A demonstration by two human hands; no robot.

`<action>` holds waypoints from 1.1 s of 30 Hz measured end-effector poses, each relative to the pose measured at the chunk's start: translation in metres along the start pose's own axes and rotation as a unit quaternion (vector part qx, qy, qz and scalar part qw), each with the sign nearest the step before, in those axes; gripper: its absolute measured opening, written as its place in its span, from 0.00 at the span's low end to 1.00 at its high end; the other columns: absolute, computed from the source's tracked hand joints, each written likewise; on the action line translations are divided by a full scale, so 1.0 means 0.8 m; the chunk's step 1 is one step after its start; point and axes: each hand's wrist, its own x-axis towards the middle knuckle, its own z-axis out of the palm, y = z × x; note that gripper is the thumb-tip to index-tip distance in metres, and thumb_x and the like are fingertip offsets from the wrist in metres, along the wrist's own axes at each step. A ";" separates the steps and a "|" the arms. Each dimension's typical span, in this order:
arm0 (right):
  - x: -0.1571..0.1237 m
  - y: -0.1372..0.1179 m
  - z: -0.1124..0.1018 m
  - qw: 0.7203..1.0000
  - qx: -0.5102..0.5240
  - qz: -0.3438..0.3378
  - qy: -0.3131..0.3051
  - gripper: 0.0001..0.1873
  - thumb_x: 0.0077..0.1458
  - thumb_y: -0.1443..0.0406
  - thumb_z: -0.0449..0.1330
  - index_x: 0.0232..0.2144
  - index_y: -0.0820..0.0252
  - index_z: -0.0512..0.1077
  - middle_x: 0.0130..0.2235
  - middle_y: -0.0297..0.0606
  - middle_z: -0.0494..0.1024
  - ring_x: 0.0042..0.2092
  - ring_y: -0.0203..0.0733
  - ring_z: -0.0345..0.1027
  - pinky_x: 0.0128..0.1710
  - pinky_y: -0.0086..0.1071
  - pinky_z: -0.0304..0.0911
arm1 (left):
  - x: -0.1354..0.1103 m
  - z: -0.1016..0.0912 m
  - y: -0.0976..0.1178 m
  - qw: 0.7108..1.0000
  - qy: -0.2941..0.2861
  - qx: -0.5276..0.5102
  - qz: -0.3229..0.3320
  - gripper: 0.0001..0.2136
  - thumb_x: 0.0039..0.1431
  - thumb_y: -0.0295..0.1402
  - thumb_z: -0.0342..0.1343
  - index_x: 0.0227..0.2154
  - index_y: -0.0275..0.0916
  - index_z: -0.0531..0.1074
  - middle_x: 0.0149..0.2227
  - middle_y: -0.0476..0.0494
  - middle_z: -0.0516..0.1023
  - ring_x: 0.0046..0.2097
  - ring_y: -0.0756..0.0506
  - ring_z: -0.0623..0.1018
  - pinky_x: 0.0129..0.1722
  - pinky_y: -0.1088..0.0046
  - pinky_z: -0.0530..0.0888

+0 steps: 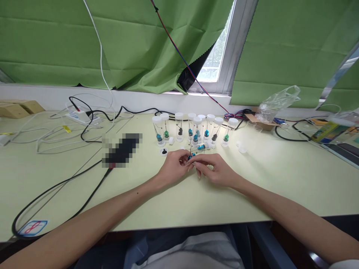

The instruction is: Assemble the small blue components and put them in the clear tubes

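My left hand (175, 164) is closed, its fingers curled round a small shiny blue part with a thin upright rod (191, 157). My right hand (214, 170) meets it from the other side, thumb and forefinger pinched at the same part; the fingertips hide much of it. Just beyond lies another blue part with a thin rod (201, 147), flat on the table. Behind that stand several clear tubes with white caps (178, 127), holding blue, green or black parts on thin rods. A white cap with a black piece in it (164, 151) lies left of my left hand.
A pixelated dark object (123, 149) with a black cable lies to the left. White cables and a power strip (81, 116) spread over the table's far left. At the back right sit a cardboard box with a plastic bag (265, 117) and small clear pieces (241, 147).
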 end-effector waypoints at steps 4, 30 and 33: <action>0.001 0.001 0.000 1.000 0.000 0.001 0.000 0.13 0.64 0.69 0.53 0.45 0.58 0.77 0.30 0.34 0.77 0.27 0.34 0.68 0.29 0.29 0.63 | 0.000 0.000 0.002 1.000 0.001 0.004 -0.006 0.04 0.50 0.29 0.57 0.30 0.38 0.75 0.27 0.48 0.77 0.30 0.48 0.75 0.29 0.73 0.70; 0.002 0.006 0.003 0.997 -0.019 0.002 0.070 0.08 0.62 0.61 0.60 0.34 0.59 0.73 0.29 0.34 0.75 0.28 0.34 0.67 0.28 0.29 0.65 | -0.002 -0.001 0.007 0.998 0.027 0.056 0.020 0.08 0.55 0.37 0.60 0.27 0.37 0.73 0.23 0.51 0.69 0.26 0.52 0.66 0.25 0.76 0.64; 0.002 0.005 0.003 0.997 -0.025 0.002 0.070 0.09 0.63 0.61 0.59 0.32 0.60 0.73 0.27 0.33 0.74 0.27 0.33 0.67 0.28 0.29 0.64 | -0.002 0.000 0.007 0.998 0.027 0.057 0.027 0.08 0.55 0.37 0.60 0.27 0.37 0.73 0.24 0.51 0.70 0.26 0.52 0.67 0.26 0.76 0.65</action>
